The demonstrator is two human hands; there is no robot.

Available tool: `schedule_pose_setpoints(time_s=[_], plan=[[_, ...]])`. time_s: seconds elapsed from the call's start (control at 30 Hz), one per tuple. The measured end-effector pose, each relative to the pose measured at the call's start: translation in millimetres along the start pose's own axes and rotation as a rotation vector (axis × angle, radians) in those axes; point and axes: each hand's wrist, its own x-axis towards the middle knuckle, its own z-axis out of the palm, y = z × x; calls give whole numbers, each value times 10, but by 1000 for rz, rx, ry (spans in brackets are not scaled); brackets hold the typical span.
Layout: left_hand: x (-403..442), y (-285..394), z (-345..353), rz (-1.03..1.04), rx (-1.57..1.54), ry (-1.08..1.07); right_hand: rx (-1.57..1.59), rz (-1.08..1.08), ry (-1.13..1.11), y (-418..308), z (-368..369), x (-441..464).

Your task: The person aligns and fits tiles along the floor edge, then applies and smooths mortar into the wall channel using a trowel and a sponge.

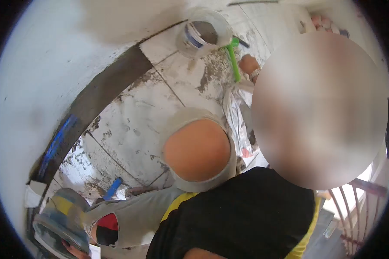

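My left hand (pixel 75 250) shows only partly at the lower left edge. Its fingers lie at the rim of a grey-blue tub (pixel 52 231) with a yellow band, and seem to grip it. Farther off, my right hand (pixel 249 64), with a band round the wrist, is closed like a fist beside a green-handled tool (pixel 233 62); what it holds, if anything, is hidden. A white bucket (pixel 193 46) with grey mortar-like material inside stands just beyond the tool. Most of the right arm is lost behind a blurred patch.
White floor tiles (pixel 173 93) are smeared with grey mortar. A dark band (pixel 110 77) runs along the white wall's foot, with a blue strip (pixel 58 142) on it. A blue object (pixel 113 188) and a crumpled silvery bag (pixel 237 112) lie near my knees. Metal bars (pixel 354 211) stand right.
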Motion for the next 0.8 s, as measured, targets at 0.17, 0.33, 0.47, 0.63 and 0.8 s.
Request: schedule_pose_setpoints(time_s=[0.17,0.33,0.47,0.63,0.8], plan=[[-131,-153,-244,48,-38,-48,36,140,-218,-114,795,376],[-6,84,-291,-145,128,24,-138,442,58,572,764,607],[156,-428,-406,44,49,-69,-65,-43,199,1144,168,545],[-37,-391,-462,217,331,-105,57,-122,270,1016,318,351],[65,-462,-474,808,558,72,217,48,95,920,345,113]])
